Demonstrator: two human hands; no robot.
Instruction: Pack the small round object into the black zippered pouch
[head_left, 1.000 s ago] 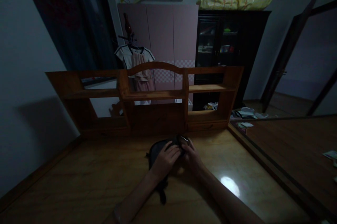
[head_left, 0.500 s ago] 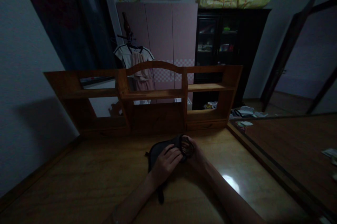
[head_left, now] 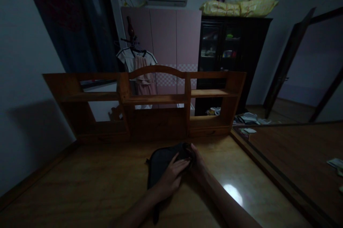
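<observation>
A dark, soft pouch (head_left: 163,163) with a rounded edge lies on the wooden desk, and a strap-like end sticks out towards me. My left hand (head_left: 174,172) lies across its near right part, fingers pressed against the pouch by its right end. Around that right end my right hand (head_left: 197,158) is closed, thumb at the top, holding the pouch's edge. Between the hands there is a dark, rounded opening or fold (head_left: 188,149); its inside is too dim to make out.
The wooden desk top (head_left: 107,171) spreads around the pouch. A wooden shelf unit (head_left: 155,99) stands along its far edge, with a raised edge strip (head_left: 257,160) at right. Beyond are a pink wardrobe (head_left: 163,39), a dark cabinet (head_left: 249,42) and hanging clothes (head_left: 139,64).
The brown, striped round patch seen at the pouch's right end has darkened and is mostly hidden. Both hands and the pouch sit slightly lower in view; my left fingers have shifted towards the right end.
</observation>
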